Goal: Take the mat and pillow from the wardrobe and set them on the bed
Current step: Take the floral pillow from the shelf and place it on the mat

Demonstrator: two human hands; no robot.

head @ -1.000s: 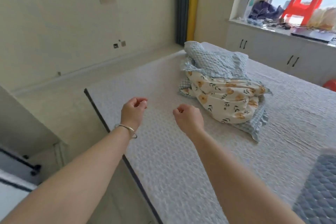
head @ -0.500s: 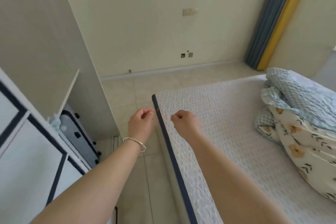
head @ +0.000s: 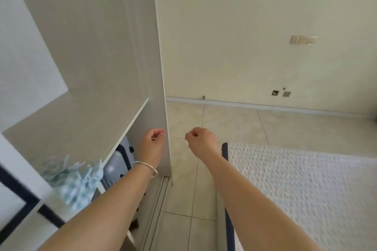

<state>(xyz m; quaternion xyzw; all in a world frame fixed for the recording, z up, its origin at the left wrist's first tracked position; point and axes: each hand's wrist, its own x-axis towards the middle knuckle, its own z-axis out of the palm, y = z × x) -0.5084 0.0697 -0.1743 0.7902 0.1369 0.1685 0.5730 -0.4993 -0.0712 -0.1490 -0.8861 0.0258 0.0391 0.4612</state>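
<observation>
Wardrobe (head: 98, 51) now fills view (bed (head: 306, 189) slid right)

We're in a home bedroom: open white wardrobe (head: 85, 79) on the left, bed (head: 302, 189) with its quilted white cover on the right, tiled floor (head: 224, 124) between, wall sockets (head: 281, 93) low down.

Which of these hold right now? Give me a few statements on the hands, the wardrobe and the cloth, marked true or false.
The left hand and right hand hold nothing: true.
The bracelet is on the right wrist: false, it circles the left wrist.
A suitcase stands under the wardrobe shelf: true.
The checked cloth lies on the floor: false, it lies on that shelf.
</observation>
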